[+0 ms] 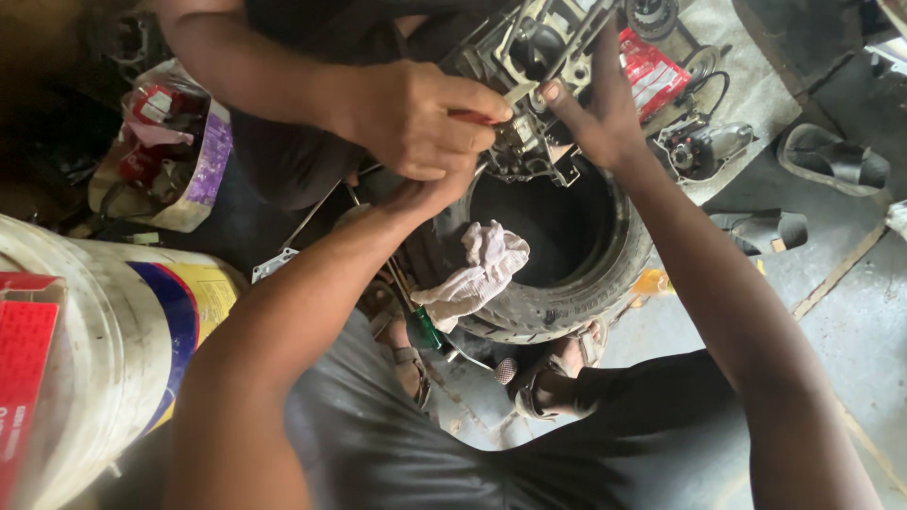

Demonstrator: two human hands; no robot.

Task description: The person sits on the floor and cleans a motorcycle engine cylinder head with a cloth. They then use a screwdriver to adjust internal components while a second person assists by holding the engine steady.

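Engine block (534, 90) resting on a black tyre (567, 274), worked on by two people.

The tyre lies flat on the concrete floor (850, 321), with the grey metal engine block sitting across its far rim; a white bucket (104, 340) stands well to the left. A pale rag (477, 269) drapes over the tyre's near edge, and a green-handled screwdriver (427, 326) lies just beside it. The right hand (600, 113) is spread wide, fingertips pressing on the block. The left hand (430, 194) reaches under a co-worker's hand (416, 118), which grips a red-handled tool (472, 117); whether the left hand is closed cannot be told.
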